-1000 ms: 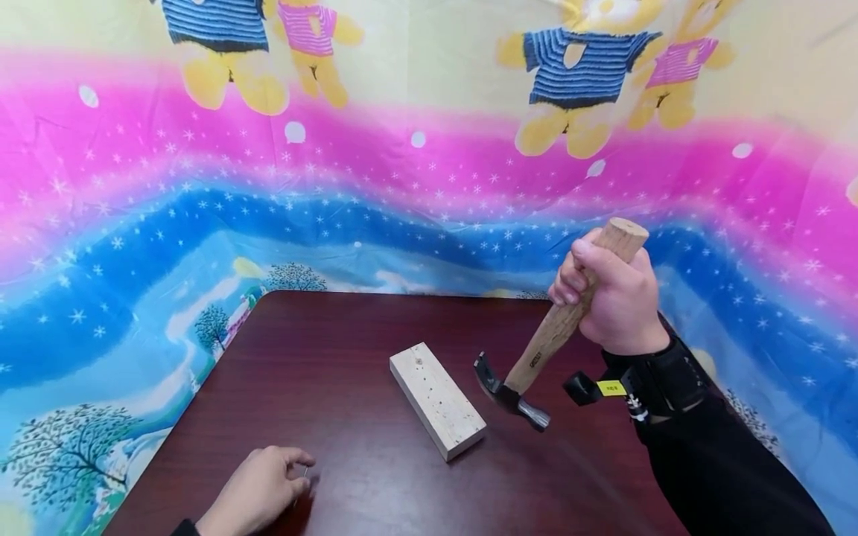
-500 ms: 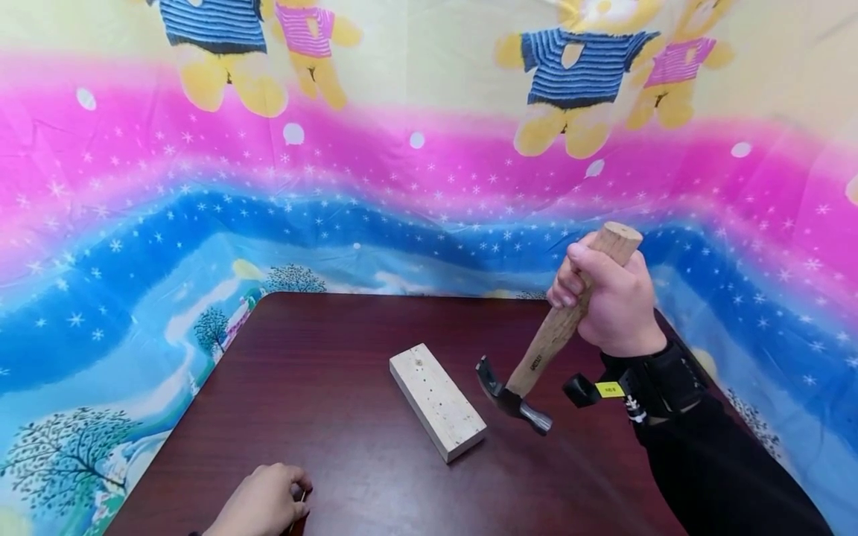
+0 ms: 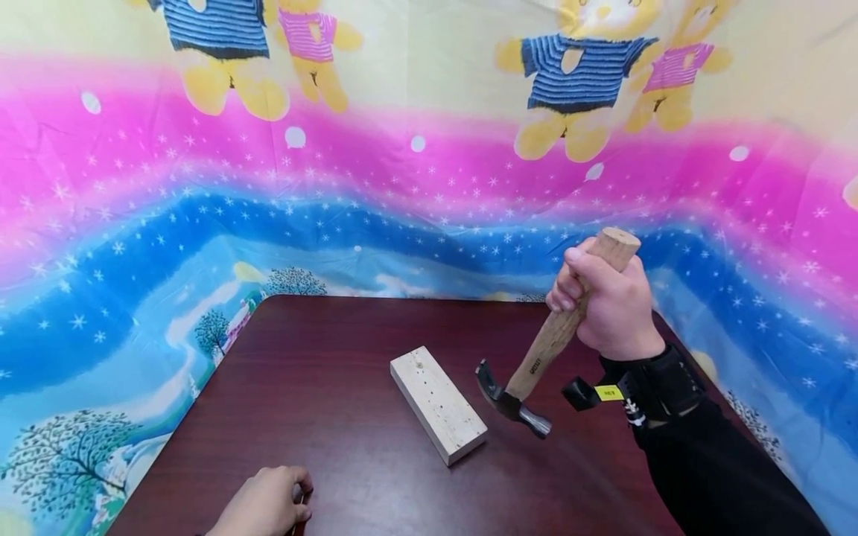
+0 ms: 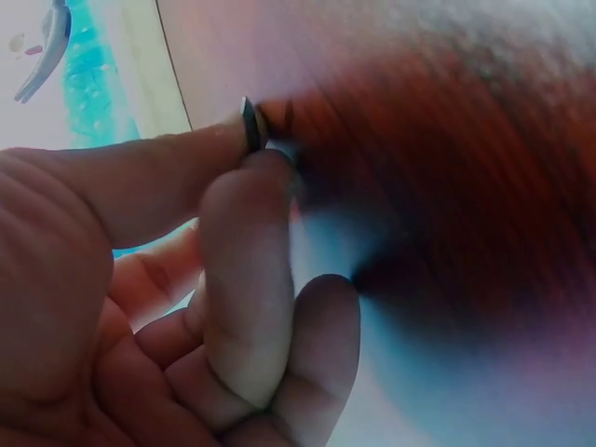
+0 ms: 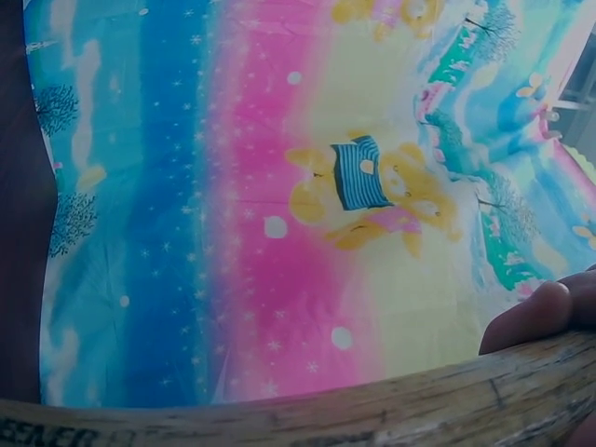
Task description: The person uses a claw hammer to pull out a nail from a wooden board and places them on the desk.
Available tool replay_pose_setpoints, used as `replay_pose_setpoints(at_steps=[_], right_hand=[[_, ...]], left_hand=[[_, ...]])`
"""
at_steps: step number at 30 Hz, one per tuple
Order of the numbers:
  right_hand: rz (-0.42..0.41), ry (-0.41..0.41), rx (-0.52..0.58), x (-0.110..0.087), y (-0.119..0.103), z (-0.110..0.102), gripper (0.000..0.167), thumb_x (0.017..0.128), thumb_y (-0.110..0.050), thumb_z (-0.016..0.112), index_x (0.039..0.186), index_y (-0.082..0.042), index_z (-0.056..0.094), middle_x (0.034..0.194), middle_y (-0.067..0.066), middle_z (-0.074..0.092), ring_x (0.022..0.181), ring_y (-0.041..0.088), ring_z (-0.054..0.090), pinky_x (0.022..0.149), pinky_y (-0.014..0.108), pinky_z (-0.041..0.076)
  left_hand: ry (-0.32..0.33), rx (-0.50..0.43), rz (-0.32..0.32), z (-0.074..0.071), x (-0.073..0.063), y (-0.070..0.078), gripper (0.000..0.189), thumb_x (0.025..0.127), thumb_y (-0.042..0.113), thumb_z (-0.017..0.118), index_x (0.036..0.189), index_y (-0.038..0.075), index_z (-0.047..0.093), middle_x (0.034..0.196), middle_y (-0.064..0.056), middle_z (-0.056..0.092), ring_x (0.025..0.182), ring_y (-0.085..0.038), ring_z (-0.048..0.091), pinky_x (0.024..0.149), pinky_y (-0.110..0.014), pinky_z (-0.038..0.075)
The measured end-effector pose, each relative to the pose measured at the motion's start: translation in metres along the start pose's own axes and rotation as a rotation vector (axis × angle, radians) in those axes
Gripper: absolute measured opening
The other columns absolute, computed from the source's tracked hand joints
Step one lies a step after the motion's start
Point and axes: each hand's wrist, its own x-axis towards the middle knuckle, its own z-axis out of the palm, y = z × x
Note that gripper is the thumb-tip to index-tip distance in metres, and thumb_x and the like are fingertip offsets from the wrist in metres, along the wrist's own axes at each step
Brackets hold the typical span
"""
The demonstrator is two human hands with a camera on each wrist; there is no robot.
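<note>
My right hand (image 3: 617,309) grips a claw hammer (image 3: 544,350) by its wooden handle, raised above the table with the metal head hanging down. A pale wooden block (image 3: 437,406) lies on the table left of the hammer head, with small dark spots along its top. At the lower left my left hand (image 3: 261,502) rests low by the table surface. In the left wrist view its thumb and finger pinch a nail (image 4: 249,126), whose pointed metal tip shows; the rest is hidden by the fingers. The right wrist view shows the hammer handle (image 5: 307,410) along its bottom.
The dark reddish-brown table (image 3: 322,350) has a far edge close to a printed curtain (image 3: 415,179) with bears and snowflakes. That curtain also hangs at both sides. A black wrist strap (image 3: 660,383) with a small camera is on the right wrist.
My left hand has drawn slightly down towards the near edge, with the nail still between its fingers. The hammer has dipped very slightly; the block has stayed put.
</note>
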Motion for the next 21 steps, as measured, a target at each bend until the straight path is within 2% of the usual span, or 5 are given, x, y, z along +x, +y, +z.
replay_pose_setpoints(at_steps=[7, 12, 16, 18, 21], right_hand=[[-0.005, -0.041, -0.025, 0.0, -0.003, -0.001, 0.027, 0.107, -0.004, 0.037, 0.08, -0.006, 0.041, 0.064, 0.008, 0.032, 0.056, 0.025, 0.033, 0.056, 0.042, 0.032], [-0.007, -0.038, -0.028, 0.001, -0.005, -0.001, 0.027, 0.107, -0.004, 0.038, 0.08, -0.006, 0.041, 0.064, 0.008, 0.032, 0.055, 0.025, 0.033, 0.056, 0.042, 0.032], [0.012, -0.024, -0.028, 0.001, -0.005, -0.001, 0.026, 0.107, -0.005, 0.039, 0.081, -0.006, 0.042, 0.064, 0.008, 0.033, 0.056, 0.025, 0.033, 0.056, 0.042, 0.032], [0.023, -0.011, -0.025, 0.001, -0.004, -0.002, 0.026, 0.106, -0.005, 0.04, 0.08, -0.006, 0.042, 0.063, 0.008, 0.033, 0.055, 0.025, 0.033, 0.055, 0.042, 0.032], [0.028, 0.002, -0.032, 0.001, -0.004, -0.003, 0.027, 0.106, -0.005, 0.041, 0.08, -0.006, 0.043, 0.062, 0.008, 0.033, 0.054, 0.025, 0.033, 0.054, 0.042, 0.033]], left_hand=[[0.011, 0.021, -0.013, 0.004, 0.001, 0.003, 0.021, 0.079, 0.019, 0.082, 0.077, 0.022, 0.062, 0.061, 0.008, 0.053, 0.054, -0.013, 0.048, 0.054, -0.034, 0.042], [0.039, 0.074, -0.018, -0.002, 0.002, 0.007, 0.016, 0.082, 0.029, 0.081, 0.083, 0.02, 0.068, 0.068, 0.008, 0.06, 0.059, -0.013, 0.056, 0.057, -0.04, 0.05], [0.187, 0.125, 0.009, -0.022, 0.001, 0.014, 0.023, 0.087, 0.034, 0.076, 0.097, 0.014, 0.073, 0.064, 0.004, 0.06, 0.054, -0.015, 0.056, 0.052, -0.04, 0.049], [0.308, 0.136, 0.067, -0.036, 0.003, 0.019, 0.029, 0.088, 0.033, 0.075, 0.106, 0.01, 0.073, 0.068, 0.001, 0.064, 0.053, -0.014, 0.055, 0.049, -0.037, 0.047], [0.473, 0.145, 0.205, -0.057, 0.008, 0.03, 0.045, 0.09, 0.033, 0.073, 0.125, 0.006, 0.067, 0.087, -0.011, 0.07, 0.07, -0.024, 0.065, 0.058, -0.042, 0.053]])
